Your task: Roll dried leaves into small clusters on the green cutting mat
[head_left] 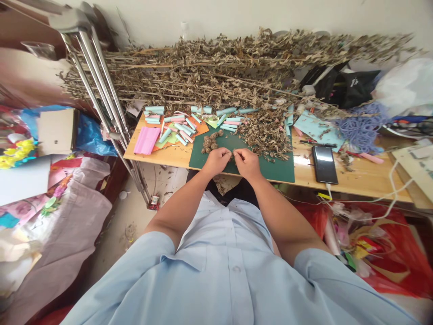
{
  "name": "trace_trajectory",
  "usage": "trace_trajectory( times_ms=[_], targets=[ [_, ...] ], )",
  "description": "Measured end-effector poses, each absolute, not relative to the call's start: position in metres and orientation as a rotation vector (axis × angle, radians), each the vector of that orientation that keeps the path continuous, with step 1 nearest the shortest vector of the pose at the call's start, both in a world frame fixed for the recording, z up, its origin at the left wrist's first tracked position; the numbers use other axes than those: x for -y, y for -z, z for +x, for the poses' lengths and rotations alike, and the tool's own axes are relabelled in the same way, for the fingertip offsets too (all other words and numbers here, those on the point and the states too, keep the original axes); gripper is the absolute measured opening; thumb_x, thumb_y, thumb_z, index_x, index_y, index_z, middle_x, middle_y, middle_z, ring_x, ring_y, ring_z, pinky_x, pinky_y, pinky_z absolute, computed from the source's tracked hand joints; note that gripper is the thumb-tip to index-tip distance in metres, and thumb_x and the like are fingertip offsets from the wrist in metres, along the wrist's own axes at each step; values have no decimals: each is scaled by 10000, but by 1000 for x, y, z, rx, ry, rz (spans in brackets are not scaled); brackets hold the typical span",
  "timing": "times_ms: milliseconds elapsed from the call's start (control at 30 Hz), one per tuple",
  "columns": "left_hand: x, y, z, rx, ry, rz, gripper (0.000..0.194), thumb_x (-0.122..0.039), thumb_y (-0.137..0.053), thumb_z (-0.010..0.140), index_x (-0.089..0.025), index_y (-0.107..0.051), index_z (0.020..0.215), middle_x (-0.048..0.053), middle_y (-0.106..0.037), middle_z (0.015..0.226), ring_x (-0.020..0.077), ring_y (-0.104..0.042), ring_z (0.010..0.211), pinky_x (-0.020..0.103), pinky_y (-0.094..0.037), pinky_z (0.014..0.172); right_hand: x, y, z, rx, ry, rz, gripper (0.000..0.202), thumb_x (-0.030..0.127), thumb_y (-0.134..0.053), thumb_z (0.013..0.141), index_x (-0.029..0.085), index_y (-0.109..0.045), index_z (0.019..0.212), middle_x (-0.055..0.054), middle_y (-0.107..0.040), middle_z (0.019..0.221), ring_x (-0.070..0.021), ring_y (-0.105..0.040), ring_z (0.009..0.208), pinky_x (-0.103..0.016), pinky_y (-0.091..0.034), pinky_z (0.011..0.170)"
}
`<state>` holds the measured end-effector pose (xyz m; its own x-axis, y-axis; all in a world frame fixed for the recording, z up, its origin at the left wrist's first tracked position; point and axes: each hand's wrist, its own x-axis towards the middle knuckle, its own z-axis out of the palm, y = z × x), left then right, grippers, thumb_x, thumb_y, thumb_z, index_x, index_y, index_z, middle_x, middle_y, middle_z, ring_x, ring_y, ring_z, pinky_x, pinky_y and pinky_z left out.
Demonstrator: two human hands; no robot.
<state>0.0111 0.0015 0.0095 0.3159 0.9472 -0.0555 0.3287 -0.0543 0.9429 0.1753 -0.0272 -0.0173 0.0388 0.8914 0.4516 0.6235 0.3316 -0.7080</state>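
Observation:
My left hand (217,161) and my right hand (247,162) meet over the front of a green cutting mat (274,170). Both are closed, with thumbs and fingertips pinched together around a small bit of brown dried leaf; most of it is hidden by the fingers. Just beyond my left hand lies a small pile of rolled dried leaf balls (209,142). A heap of loose dried leaves (265,133) covers the mat's far right part, beyond my right hand.
Small blue and pink paper rolls (176,118) lie beyond the mat. Long dried plant stalks (203,72) stretch along the wall. A phone (324,164) with a cable, a pen and purple yarn (360,126) sit at right. A metal tripod (111,108) stands at left.

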Motion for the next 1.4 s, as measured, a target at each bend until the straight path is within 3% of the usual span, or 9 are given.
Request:
trace_trajectory(
  times_ms=[200, 533, 967, 1167, 1400],
  targets=[
    [-2, -9, 10, -1176, -780, 1537, 248, -338, -520, 904, -149, -662, 830, -11, -572, 577, 110, -514, 532, 231, -387, 544, 28, 18, 175, 1742, -393, -1274, 232, 308, -531, 997, 218, -742, 1031, -93, -758, 1010, -220, -714, 880, -374, -591, 827],
    [-2, -8, 10, -1143, -787, 1483, 225, -321, -534, 895, -150, -650, 806, -7, -576, 593, 97, -508, 499, 228, -384, 521, 27, 24, 176, 1802, -319, -1246, 233, 282, -520, 1002, 227, -731, 1083, -98, -760, 1047, -239, -712, 983, -407, -588, 910],
    [-1, -19, 9, -1177, -724, 1620, 223, -287, -520, 871, -146, -659, 769, -5, -581, 585, 122, -517, 598, 238, -398, 598, 29, 23, 176, 1846, -275, -1347, 171, 252, -520, 970, 212, -686, 960, -86, -712, 903, -225, -657, 861, -364, -538, 823],
    [-1, -15, 10, -1240, -729, 1617, 236, -276, -564, 867, -125, -735, 926, 12, -634, 649, 136, -563, 658, 247, -446, 682, 29, 24, 175, 1803, -243, -1377, 143, 243, -544, 945, 207, -680, 920, -65, -682, 833, -206, -627, 775, -332, -518, 752],
    [-2, -14, 11, -1251, -748, 1664, 202, -246, -556, 855, -131, -722, 869, 26, -649, 683, 148, -588, 714, 248, -453, 711, 28, 23, 175, 1858, -240, -1349, 171, 236, -512, 970, 212, -680, 947, -85, -702, 892, -226, -648, 868, -351, -519, 818]
  ],
)
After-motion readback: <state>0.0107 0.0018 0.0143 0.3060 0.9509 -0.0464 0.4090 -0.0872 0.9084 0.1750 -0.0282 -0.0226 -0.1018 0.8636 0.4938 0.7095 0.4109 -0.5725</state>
